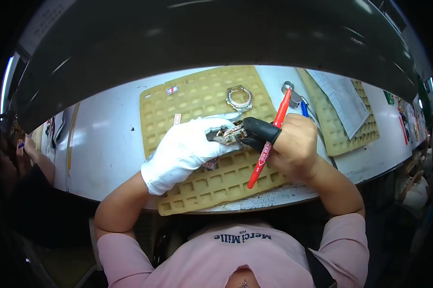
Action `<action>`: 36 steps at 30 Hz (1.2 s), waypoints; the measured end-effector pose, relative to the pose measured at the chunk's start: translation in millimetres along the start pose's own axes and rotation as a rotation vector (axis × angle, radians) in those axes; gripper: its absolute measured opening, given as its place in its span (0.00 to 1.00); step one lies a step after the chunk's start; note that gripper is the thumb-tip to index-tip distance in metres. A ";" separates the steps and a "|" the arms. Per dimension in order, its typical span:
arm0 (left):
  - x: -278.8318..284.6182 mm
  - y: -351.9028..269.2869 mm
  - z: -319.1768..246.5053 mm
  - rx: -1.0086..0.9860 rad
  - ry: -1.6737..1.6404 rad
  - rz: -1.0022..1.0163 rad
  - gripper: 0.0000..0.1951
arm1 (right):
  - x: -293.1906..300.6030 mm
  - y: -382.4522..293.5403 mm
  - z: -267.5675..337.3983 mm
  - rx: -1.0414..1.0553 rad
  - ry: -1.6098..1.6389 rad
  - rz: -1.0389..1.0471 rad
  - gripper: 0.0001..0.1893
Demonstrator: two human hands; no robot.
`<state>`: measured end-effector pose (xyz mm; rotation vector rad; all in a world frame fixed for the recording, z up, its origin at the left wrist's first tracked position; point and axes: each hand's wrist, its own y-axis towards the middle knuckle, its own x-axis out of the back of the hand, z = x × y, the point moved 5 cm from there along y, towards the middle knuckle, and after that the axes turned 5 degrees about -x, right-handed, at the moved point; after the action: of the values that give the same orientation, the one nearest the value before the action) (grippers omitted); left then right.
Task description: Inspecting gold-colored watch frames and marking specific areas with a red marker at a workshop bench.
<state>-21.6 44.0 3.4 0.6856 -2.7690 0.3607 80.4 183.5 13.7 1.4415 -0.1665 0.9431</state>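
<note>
My left hand (pixel 182 151), in a white glove, pinches a gem-studded metal watch part (pixel 234 134) between thumb and fingers. Black finger cots cover the thumb and a finger of my right hand (pixel 292 147), whose tips also grip this part. A red marker pen (pixel 260 165) is tucked through the right hand, slanting with its lower end toward me. Below both hands lies a yellow rubber mat (pixel 202 194) with rows of square pockets. Farther back on it rests a ring-shaped, gem-set watch case (pixel 239 98).
Small printed tags (pixel 172 90) lie on the mat. Right of it are a metal ring (pixel 287 86), a grey disc (pixel 295 100) and a blue pen (pixel 304 108). Paper (pixel 340 97) covers part of a second mat (pixel 331 144). A dark lamp hood (pixel 216 36) overhangs the white table (pixel 105 144).
</note>
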 end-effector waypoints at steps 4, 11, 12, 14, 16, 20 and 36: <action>-2.5 0.1 -2.5 0.070 0.009 0.016 0.19 | 1.2 -0.3 -0.8 0.005 0.008 0.001 0.23; -3.4 1.4 4.2 0.041 0.104 0.035 0.20 | 0.8 1.7 1.0 0.002 0.023 0.021 0.25; -3.7 1.4 5.0 0.029 0.129 0.078 0.22 | 0.3 1.1 0.6 0.008 0.020 0.020 0.25; -2.6 0.8 6.0 0.009 0.107 0.059 0.21 | 0.9 2.5 1.5 -0.004 0.021 0.031 0.24; -2.4 -0.1 5.1 -0.011 0.079 0.042 0.20 | 0.5 2.2 1.2 -0.010 0.038 0.001 0.24; -3.8 2.8 6.9 0.036 0.187 0.049 0.19 | 0.3 4.3 2.4 -0.024 0.009 0.044 0.25; -4.3 -0.4 -1.7 -0.107 0.097 0.082 0.22 | -2.4 -0.7 -3.5 -0.081 0.003 0.065 0.12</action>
<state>-17.4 45.9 3.7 0.5162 -2.7070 0.2531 77.8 185.6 11.1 1.3666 -0.2481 0.9811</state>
